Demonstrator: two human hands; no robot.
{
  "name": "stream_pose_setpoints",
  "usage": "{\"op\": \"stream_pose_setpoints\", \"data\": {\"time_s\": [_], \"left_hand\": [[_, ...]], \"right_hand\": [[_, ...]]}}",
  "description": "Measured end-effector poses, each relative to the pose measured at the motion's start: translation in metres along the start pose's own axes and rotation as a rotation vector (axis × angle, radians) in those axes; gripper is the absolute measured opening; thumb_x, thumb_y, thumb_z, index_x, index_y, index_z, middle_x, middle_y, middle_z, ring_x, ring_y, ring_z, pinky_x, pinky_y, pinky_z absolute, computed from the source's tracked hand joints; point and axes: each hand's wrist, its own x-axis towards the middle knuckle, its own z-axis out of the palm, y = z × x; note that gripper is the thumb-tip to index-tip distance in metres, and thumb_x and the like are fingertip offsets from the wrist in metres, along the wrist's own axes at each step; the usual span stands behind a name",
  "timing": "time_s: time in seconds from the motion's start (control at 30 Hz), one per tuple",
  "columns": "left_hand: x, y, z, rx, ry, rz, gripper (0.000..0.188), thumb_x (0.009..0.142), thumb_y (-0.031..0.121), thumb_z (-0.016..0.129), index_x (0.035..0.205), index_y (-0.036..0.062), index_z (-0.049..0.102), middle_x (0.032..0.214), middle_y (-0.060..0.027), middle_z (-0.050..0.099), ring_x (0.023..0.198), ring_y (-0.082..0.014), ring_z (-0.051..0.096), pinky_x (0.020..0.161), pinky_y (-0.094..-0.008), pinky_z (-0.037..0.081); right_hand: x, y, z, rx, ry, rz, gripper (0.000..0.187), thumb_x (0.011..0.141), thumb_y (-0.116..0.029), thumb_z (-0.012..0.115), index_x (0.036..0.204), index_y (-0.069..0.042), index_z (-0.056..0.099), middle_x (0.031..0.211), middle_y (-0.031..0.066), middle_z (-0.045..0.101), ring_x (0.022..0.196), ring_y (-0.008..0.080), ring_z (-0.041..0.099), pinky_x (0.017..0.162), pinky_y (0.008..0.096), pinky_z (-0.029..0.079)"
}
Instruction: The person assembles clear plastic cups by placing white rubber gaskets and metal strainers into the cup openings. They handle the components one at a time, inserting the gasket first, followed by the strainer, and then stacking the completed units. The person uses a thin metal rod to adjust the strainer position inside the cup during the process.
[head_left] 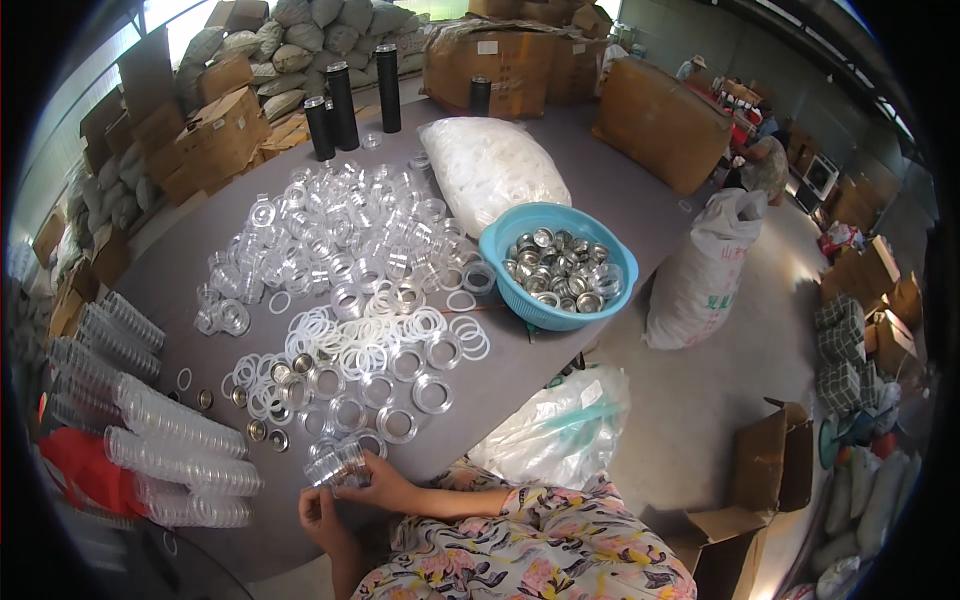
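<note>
Your right hand [385,487] lies at the near edge of the grey table [620,190], its fingers curled and pinched around a short stack of clear plastic lids [337,464] that lies tilted on its side just past your fingertips. Your left hand [322,517] sits just nearer and to the left of that stack, below it, with the fingers loosely bent toward it; whether they touch the stack you cannot tell from this view.

Just beyond the stack, single clear lids [400,395] lie flat in loose rows on the table. Farther out and mixed with them is a scatter of white rings [350,340], and beyond those a broad heap of clear plastic caps [340,235] stretches toward the far side. A few small metal discs [262,432] lie to the left of the flat lids.

To your left, long finished stacks of clear lids [175,425] lie on their sides, piled near the table's left edge. To the right of the rings stands a blue basket [600,310] filled with shiny metal caps. Behind it rests a clear bag of white parts [490,165], and three black cylinders [345,105] stand upright at the far side. A crumpled clear plastic bag [560,425] lies at the near right edge, beside your floral sleeve [540,550]. A white woven sack [705,270] stands on the floor to the right of the table.
</note>
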Motion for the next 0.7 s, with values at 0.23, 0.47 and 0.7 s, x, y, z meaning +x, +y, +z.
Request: {"op": "stream_pose_setpoints", "data": {"time_s": [0.23, 0.47, 0.7], "left_hand": [[-0.003, 0.011, -0.005, -0.064, -0.098, -0.122, 0.009, 0.081, 0.003, 0.054, 0.074, 0.0049, 0.049, 0.071, 0.0029, 0.047, 0.066, -0.0041, 0.043, 0.061, -0.0201, 0.034], [-0.001, -0.001, -0.017, -0.068, -0.109, -0.054, 0.006, 0.083, 0.007, 0.052, 0.078, 0.0050, 0.050, 0.072, 0.0029, 0.049, 0.067, -0.0037, 0.043, 0.061, -0.0194, 0.035], [0.000, 0.000, -0.017, -0.183, -0.176, -0.191, 0.004, 0.085, 0.008, 0.050, 0.085, 0.0050, 0.051, 0.074, 0.0011, 0.050, 0.070, -0.0045, 0.046, 0.062, -0.0205, 0.037]], "right_hand": [[-0.011, -0.012, 0.001, -0.623, 0.069, -0.273, 0.057, 0.065, -0.028, 0.075, 0.110, -0.003, 0.050, 0.103, 0.0133, 0.049, 0.095, 0.0272, 0.048, 0.084, 0.0366, 0.037], [-0.013, -0.027, 0.007, -0.462, 0.150, -0.187, 0.042, 0.060, -0.031, 0.076, 0.092, -0.009, 0.060, 0.092, 0.0098, 0.055, 0.090, 0.0274, 0.050, 0.081, 0.0381, 0.035], [-0.016, -0.018, 0.004, -0.584, 0.149, -0.308, 0.045, 0.060, -0.034, 0.077, 0.090, -0.006, 0.057, 0.084, 0.0098, 0.053, 0.085, 0.0281, 0.049, 0.079, 0.0369, 0.035]]}}
